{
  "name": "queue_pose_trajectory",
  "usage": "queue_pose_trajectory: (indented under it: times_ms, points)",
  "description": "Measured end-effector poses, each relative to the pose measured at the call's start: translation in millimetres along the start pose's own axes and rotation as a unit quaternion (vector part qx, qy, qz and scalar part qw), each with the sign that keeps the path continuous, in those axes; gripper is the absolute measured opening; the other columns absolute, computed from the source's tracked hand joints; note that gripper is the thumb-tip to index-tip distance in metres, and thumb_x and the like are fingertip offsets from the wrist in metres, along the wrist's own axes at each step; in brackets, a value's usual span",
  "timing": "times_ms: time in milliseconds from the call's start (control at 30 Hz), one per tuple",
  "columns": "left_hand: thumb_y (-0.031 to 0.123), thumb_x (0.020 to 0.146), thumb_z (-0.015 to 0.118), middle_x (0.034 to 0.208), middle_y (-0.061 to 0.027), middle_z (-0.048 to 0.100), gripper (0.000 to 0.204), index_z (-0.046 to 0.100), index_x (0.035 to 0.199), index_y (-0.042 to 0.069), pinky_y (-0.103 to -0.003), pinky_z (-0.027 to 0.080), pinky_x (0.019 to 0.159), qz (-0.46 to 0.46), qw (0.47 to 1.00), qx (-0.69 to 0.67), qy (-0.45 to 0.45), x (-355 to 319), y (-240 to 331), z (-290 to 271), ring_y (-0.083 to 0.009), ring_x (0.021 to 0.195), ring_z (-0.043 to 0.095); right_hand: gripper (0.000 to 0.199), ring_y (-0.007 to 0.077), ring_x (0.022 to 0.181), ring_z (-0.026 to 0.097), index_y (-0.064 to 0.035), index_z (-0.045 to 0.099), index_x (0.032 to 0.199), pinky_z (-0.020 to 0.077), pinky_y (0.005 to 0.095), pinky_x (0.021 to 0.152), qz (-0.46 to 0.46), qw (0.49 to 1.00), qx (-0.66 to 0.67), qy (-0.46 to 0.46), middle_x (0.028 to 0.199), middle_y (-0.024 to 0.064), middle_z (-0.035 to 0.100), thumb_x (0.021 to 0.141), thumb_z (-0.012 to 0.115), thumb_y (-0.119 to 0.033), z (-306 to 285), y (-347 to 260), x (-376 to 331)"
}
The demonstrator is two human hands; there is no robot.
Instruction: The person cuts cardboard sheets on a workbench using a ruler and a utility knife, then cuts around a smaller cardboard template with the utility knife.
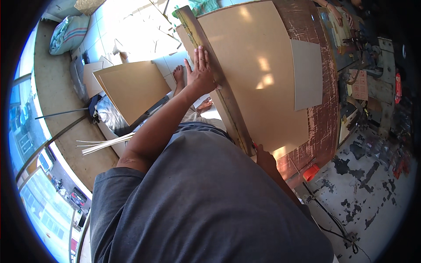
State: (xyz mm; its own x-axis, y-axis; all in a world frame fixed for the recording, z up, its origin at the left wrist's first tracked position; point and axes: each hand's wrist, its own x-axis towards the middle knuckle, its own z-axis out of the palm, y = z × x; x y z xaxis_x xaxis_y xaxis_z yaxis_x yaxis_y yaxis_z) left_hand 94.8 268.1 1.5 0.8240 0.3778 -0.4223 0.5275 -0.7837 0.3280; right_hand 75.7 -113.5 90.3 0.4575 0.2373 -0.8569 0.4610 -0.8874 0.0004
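Observation:
My left hand (201,74) lies with fingers stretched out over a long, worn metal straightedge (222,81), pressing on it near its far half. Under the straightedge is a large brown sheet of board (250,57), with a narrow strip of it showing on the left side. Down at the near end of the straightedge, my right hand (265,160) is closed around a small red tool (255,144). Most of that tool is hidden in the fingers, so its kind is unclear. A smaller grey board (307,74) rests on the right side of the brown sheet.
The scratched red-brown table (326,94) carries the sheets; an orange-red cup-like object (311,172) sits at its near corner. Brown boards (136,87) lean at left beside thin pale sticks (105,143). Another person's hand (335,15) shows at far right. Cables (331,219) cross the floor.

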Motion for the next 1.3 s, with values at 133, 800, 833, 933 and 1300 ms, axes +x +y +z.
queue_pose_trajectory:
  times_ms: [133,800,833,933,1300]
  points:
    - [0.058,0.064,0.086,0.165,-0.0265,-0.009,0.141,0.003,0.156,-0.010,-0.072,0.010,0.115,0.000,1.000,0.001,0.001,-1.2,0.5,-1.8,-0.0394,0.155,-0.007,0.021,0.0456,0.080,0.070,-0.0006,0.050,0.109,0.0545,0.0558,0.069,-0.008,0.999,-0.036,-0.035,0.082,0.0251,0.069,0.102,0.046,-0.020,31.9,53.5,-21.5]
    - [0.058,0.069,0.081,0.166,-0.0254,-0.004,0.133,0.007,0.157,-0.009,-0.067,0.006,0.118,0.001,1.000,-0.002,0.001,-6.7,-2.2,-4.3,-0.0376,0.155,-0.006,0.023,0.0458,0.088,0.070,0.0025,0.052,0.111,0.0563,0.0531,0.078,-0.216,0.927,0.025,0.307,0.091,0.0286,0.070,0.101,0.047,-0.018,-265.7,-272.5,232.1]
    - [0.058,0.069,0.081,0.166,-0.0254,-0.004,0.133,0.007,0.157,-0.009,-0.067,0.006,0.118,-0.001,1.000,-0.003,0.001,-5.4,-2.3,-5.2,-0.0376,0.155,-0.006,0.023,0.0453,0.090,0.070,0.0030,0.053,0.110,0.0566,0.0526,0.079,-0.207,0.930,0.019,0.302,0.092,0.0289,0.070,0.099,0.048,-0.016,-269.1,-278.4,236.6]
    - [0.054,0.070,0.082,0.166,-0.0253,-0.002,0.128,0.011,0.156,-0.010,-0.068,0.007,0.118,0.012,0.999,-0.023,0.026,-5.1,-6.1,1.8,-0.0383,0.155,-0.003,0.025,0.0470,0.092,0.069,0.0036,0.053,0.110,0.0548,0.0544,0.081,-0.202,0.938,0.011,0.281,0.094,0.0310,0.069,0.100,0.048,-0.019,-264.1,-289.1,244.7]
    - [0.056,0.070,0.081,0.166,-0.0248,-0.004,0.130,0.009,0.156,-0.009,-0.067,0.006,0.118,0.000,1.000,-0.012,0.013,-2.6,-3.3,1.3,-0.0370,0.155,-0.006,0.027,0.0471,0.098,0.069,0.0076,0.054,0.111,0.0561,0.0531,0.084,-0.198,0.951,0.021,0.237,0.102,0.0325,0.069,0.094,0.052,-0.014,-266.3,-289.8,235.3]
